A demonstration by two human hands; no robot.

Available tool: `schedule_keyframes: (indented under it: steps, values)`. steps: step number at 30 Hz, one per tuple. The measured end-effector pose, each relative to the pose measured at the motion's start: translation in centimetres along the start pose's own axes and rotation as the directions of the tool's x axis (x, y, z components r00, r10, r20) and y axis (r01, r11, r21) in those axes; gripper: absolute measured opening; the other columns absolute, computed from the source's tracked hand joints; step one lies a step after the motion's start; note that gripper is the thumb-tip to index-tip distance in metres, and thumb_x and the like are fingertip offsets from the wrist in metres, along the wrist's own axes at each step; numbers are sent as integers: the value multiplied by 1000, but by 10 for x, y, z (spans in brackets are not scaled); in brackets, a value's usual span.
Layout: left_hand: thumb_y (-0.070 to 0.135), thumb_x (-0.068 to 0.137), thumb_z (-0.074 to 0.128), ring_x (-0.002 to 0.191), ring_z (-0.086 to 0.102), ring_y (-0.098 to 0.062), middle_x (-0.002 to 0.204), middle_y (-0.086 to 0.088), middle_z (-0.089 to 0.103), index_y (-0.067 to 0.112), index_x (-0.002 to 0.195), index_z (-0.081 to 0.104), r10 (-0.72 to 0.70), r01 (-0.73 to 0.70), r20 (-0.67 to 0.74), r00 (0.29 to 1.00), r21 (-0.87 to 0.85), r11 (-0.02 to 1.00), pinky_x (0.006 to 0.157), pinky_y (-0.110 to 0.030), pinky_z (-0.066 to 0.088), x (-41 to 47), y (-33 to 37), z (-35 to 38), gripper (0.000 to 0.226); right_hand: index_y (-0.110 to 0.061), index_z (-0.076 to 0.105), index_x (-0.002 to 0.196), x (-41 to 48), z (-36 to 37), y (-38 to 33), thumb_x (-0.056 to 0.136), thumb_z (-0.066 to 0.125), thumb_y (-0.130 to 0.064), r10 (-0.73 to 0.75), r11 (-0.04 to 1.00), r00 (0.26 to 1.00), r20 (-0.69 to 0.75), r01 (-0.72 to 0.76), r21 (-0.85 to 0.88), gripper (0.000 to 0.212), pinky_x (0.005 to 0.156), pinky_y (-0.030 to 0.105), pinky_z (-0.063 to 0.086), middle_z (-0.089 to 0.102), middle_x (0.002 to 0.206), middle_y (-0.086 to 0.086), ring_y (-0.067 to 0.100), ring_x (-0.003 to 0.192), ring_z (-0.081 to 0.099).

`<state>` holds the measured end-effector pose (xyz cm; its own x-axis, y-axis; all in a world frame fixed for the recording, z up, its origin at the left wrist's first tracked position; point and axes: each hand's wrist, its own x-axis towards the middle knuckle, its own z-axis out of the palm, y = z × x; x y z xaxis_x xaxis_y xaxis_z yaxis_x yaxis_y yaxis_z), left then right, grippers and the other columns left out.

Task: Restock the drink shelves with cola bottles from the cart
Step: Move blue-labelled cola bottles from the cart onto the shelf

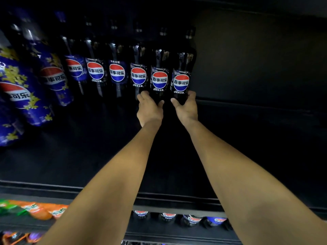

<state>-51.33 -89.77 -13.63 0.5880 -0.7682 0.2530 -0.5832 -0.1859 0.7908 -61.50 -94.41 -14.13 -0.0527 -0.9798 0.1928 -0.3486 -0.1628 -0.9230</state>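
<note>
Reaching deep into the dark shelf (pixel 247 121), both bare arms stretch toward the far row of black-labelled cola bottles (pixel 116 73). The left hand (pixel 149 110) curls around the base of the second-last cola bottle (pixel 159 80). The right hand (pixel 187 107) grasps the base of the last cola bottle (pixel 181 82) at the row's right end. Both bottles stand upright, just beside each other. Blue gold-flowered cola bottles (pixel 51 76) fill the left, and orange soda bottles (pixel 40 209) show on the lower shelf.

Dark plastic cola bottles (pixel 116 73) with red-white-blue round logos, in one upright row on the black upper shelf (pixel 256 112) — labels facing out.
The right-end bottle (pixel 180 82) and its neighbour (pixel 159 80) stand side by side, both black-labelled, each gripped at the base — right hand (pixel 187 107), left hand (pixel 149 110).
</note>
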Motion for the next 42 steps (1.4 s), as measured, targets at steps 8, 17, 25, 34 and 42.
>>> schedule_keyframes:
  steps: [8, 17, 25, 34, 42]
  values:
    - [37, 88, 67, 108, 58, -23, 127, -3, 49, 13, 123, 43, -49, 49, -26, 998, -26, 998, 73, -34, 41, 8, 0, 5, 48, -19, 35, 142, 9, 3, 4, 87, 68, -39, 1, 996, 999, -48, -6, -90, 67, 88, 29, 40, 47, 140, 5, 23, 120, 54]
    - [38, 87, 67, 104, 61, -24, 116, -3, 61, 12, 114, 47, -128, 126, -22, 992, -57, 990, 73, -31, 38, 11, 3, 7, 42, -17, 39, 143, 14, 6, 6, 85, 70, -41, -15, 991, 994, -104, 1, -136, 69, 85, 25, 36, 46, 143, 4, 22, 125, 51]
    - [40, 87, 67, 106, 61, -22, 117, -3, 61, 12, 116, 46, -156, 159, 29, 987, -118, 980, 75, -29, 38, 10, 2, 3, 46, -13, 40, 143, 5, 2, 1, 88, 67, -41, 16, 996, 993, -114, -26, -86, 68, 94, 30, 43, 53, 139, 8, 23, 126, 51]
    - [35, 92, 58, 116, 50, -27, 125, -8, 53, 10, 121, 52, 212, -219, 60, 975, 173, 960, 87, -38, 41, -15, 2, -44, 39, -10, 55, 125, -50, -13, -24, 94, 53, -45, -160, 836, 987, -7, 132, -533, 47, 82, 33, 43, 55, 128, 9, 28, 117, 52]
    - [43, 95, 46, 122, 43, -33, 133, -12, 48, 9, 131, 47, 349, -482, 337, 874, 683, 549, 104, -46, 30, -83, -15, -130, 49, -12, 56, 124, -133, -48, -64, 95, 45, -42, -286, 476, 894, 346, 446, -758, 43, 93, 41, 39, 58, 122, 9, 29, 117, 48]
